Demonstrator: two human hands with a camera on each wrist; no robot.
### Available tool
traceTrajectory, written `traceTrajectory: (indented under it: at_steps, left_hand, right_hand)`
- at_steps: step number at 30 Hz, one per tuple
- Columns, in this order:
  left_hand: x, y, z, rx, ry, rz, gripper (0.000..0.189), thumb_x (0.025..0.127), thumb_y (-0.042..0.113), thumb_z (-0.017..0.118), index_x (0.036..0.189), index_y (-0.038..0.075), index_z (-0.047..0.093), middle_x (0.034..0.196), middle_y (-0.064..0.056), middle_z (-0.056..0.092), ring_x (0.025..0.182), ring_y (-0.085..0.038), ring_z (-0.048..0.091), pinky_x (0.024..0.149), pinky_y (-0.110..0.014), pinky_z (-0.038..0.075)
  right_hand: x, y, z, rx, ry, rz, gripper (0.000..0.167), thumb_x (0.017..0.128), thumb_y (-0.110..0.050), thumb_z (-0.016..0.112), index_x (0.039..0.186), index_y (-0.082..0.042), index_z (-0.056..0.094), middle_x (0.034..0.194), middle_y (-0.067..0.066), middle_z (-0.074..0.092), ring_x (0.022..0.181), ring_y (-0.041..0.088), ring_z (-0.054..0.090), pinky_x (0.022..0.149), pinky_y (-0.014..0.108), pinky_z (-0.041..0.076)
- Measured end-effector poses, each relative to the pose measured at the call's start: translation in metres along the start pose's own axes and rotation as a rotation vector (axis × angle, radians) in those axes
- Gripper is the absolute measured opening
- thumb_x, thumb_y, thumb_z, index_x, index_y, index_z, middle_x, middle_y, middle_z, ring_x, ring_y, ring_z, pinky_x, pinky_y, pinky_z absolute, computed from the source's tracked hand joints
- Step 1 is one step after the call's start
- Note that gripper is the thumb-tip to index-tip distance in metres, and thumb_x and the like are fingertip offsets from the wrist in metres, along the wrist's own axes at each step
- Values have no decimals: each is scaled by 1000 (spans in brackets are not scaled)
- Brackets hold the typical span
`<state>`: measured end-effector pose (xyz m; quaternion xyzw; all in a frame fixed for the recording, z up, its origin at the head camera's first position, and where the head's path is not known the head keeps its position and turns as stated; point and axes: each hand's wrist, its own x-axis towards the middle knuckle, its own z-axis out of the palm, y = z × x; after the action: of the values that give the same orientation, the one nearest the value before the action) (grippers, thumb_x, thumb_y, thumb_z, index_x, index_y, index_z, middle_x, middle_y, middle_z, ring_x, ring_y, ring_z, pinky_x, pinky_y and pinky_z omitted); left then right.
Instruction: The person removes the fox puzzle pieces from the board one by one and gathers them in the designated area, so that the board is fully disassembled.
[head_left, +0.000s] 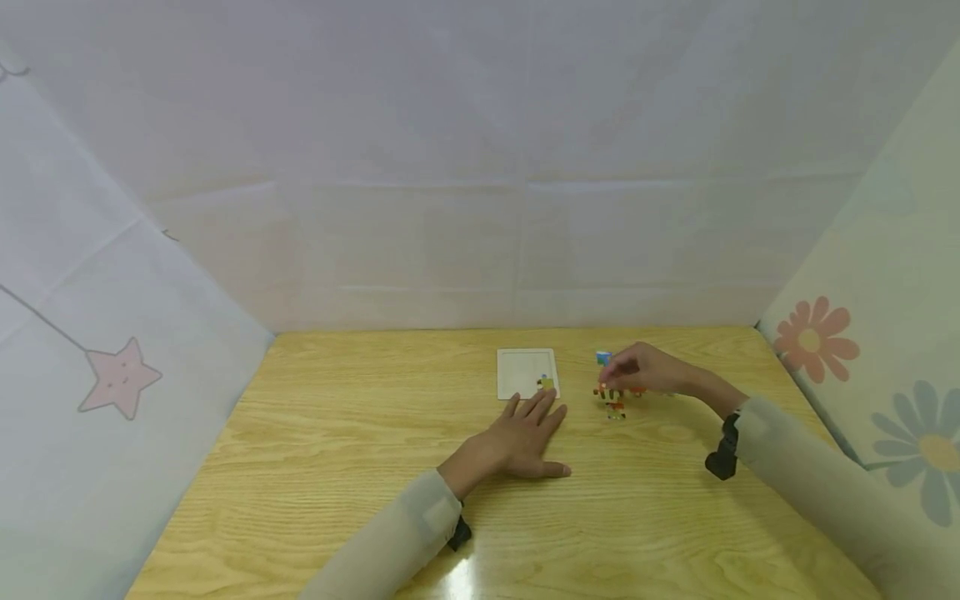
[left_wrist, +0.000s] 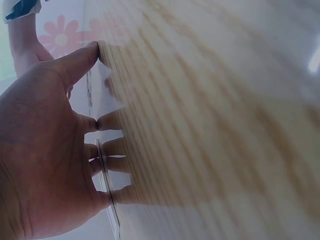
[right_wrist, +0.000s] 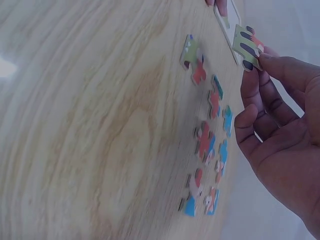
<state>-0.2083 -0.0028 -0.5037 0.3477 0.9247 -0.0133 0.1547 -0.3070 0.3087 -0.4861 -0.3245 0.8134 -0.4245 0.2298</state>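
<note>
My right hand pinches a jigsaw piece between thumb and fingertips; it is green with dark stripes and some orange. It is held above several loose puzzle pieces spread on the table. My left hand lies with its fingers spread, the fingertips at the near edge of a pale square puzzle tray. One yellow-green piece sits in the tray's near right corner, right by those fingertips. In the left wrist view, the thumb and fingertips meet the shiny tabletop.
The wood-grain table reaches back to a pale cloth wall. Side cloths stand left and right, one with a pink star, the other with printed flowers. A blue piece lies beyond the right hand.
</note>
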Motion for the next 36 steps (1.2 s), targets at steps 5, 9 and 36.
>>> traceTrajectory:
  at_steps: [5, 9, 36]
  left_hand:
    - [0, 1, 0, 10, -2, 2, 100, 99, 78, 46, 173, 20, 13, 179, -8, 1, 166, -24, 1, 132, -56, 11]
    - [-1, 1, 0, 11, -5, 3, 99, 99, 78, 45, 173, 20, 12, 179, -8, 1, 166, -24, 0, 132, -56, 12]
    - [-3, 2, -1, 8, 4, 17, 99, 100, 78, 45, 173, 19, 13, 179, -9, 1, 166, -25, 2, 131, -56, 13]
  right_hand:
    - [-10, 5, -2, 11, -11, 29, 20, 106, -15, 68, 120, -4, 77, 112, 11, 77, 96, 27, 72, 83, 45, 61]
    - [-18, 9, -2, 29, -14, 21, 22, 105, -14, 67, 121, -2, 77, 113, 13, 76, 93, 33, 71, 80, 44, 61]
    - [-53, 29, -1, -37, 26, -72, 14, 104, -2, 66, 112, 0, 78, 111, 18, 74, 92, 23, 73, 79, 31, 61]
